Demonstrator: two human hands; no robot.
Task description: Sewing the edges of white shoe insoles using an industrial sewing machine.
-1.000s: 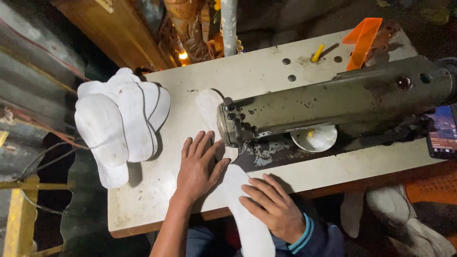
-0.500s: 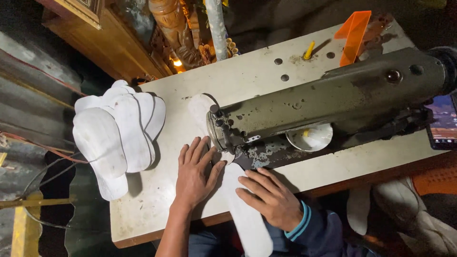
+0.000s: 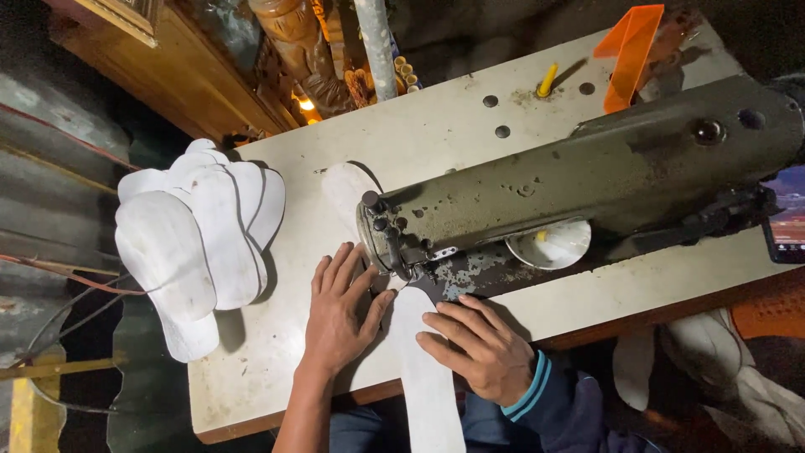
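Right hand (image 3: 478,348): flat, fingers spread, pressing the long white insole piece (image 3: 423,369); clasping nothing
Left hand (image 3: 340,306): open palm down on the desk (image 3: 277,335), touching the piece's left edge
Piece: runs under the sewing machine (image 3: 587,180) head, overhanging the near desk edge
Far left: stack of white insoles (image 3: 197,239)

Two hands flat on a white insole at an old sewing machine

Left hand (image 3: 337,310) and right hand (image 3: 478,348) press a long white insole piece (image 3: 423,369) w/ its end under the head of the olive-green sewing machine (image 3: 587,180). Stack of white insole cut-outs (image 3: 197,239) lies at the left edge of the worn table (image 3: 436,126); orange plastic piece (image 3: 627,50) at back.
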